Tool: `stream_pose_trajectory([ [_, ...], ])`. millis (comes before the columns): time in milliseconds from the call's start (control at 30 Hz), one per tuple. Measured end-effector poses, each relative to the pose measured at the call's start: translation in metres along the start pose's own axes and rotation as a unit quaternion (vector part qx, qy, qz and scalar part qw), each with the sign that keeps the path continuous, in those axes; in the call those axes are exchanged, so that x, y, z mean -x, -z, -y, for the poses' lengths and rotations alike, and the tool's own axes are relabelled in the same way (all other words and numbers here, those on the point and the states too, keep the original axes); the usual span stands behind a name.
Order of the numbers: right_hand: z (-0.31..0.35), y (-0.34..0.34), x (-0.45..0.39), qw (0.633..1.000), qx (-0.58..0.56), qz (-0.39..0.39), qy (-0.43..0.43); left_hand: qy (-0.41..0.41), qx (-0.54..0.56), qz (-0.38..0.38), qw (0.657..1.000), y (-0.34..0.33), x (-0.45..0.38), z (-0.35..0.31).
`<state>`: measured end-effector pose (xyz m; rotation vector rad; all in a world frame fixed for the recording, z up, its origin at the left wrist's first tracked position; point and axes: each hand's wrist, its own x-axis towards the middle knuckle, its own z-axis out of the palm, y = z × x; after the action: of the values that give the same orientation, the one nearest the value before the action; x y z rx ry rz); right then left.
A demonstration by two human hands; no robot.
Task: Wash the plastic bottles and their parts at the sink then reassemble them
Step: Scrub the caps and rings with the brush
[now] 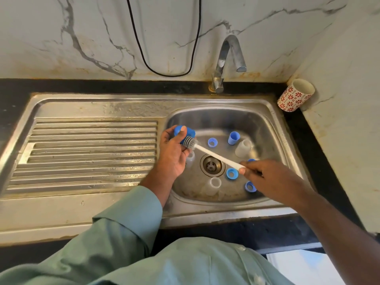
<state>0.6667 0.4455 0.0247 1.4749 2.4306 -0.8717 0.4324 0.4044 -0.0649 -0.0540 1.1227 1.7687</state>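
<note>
A steel sink [273, 128] is set into a dark table [320, 161], with a ribbed draining board [88, 153] to its left and a curved tap [226, 58] behind the basin. Loose bottle parts are scattered in the basin around the drain [211, 165]: a blue ring [212, 142] and a tall blue cap [233, 138] toward the back, a cloudy clear bottle [243, 148] beside that cap, a second blue ring [232, 173] just right of the drain, a third blue ring [250, 186] near the front right, and a small clear bottle [214, 185] at the front. A blue cap [190, 131] is held above the basin's left edge, the grip of the left hand [172, 155] clamped on it with fingers and thumb curled round. The grey bristles of a bottle brush [191, 143] are pressed against this cap. The brush's white handle is pinched by the right hand [267, 177], its grip closed on the far end. A cup [296, 95] patterned with red flowers lies tilted in the table's corner.
</note>
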Motion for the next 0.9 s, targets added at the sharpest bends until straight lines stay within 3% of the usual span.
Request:
stream_pose_trajectory([
  [100,0.002,-0.007,-0.005,0.996,-0.083,-0.019,-0.021,-0.004,-0.002,0.008,1.0,-0.001,0.0,0.0],
  [267,0.005,-0.009,0.001,0.994,-0.109,0.021,-0.012,-0.006,0.013,0.015,1.0,0.003,0.002,0.001],
  [367,0.008,-0.014,0.004,0.96,-0.259,0.036,-0.097,-0.007,0.039,0.03,0.999,0.002,0.005,0.003],
  [533,0.019,-0.024,0.009,0.932,-0.338,0.049,-0.118,-0.002,0.043,0.038,0.998,0.001,0.005,0.006],
  [667,0.02,-0.017,0.013,0.882,-0.42,0.173,-0.124,-0.004,0.021,0.033,0.999,0.001,-0.003,-0.005],
  [733,0.014,-0.005,0.011,0.903,-0.372,0.172,-0.129,0.0,0.024,0.025,0.999,0.002,-0.004,-0.007],
  [833,0.007,0.007,0.001,0.987,-0.133,0.03,-0.084,0.015,0.03,0.016,0.999,0.004,0.001,0.004],
  [900,0.015,-0.002,-0.002,0.998,-0.054,-0.032,-0.03,0.016,0.036,0.008,0.999,0.001,0.003,0.006],
])
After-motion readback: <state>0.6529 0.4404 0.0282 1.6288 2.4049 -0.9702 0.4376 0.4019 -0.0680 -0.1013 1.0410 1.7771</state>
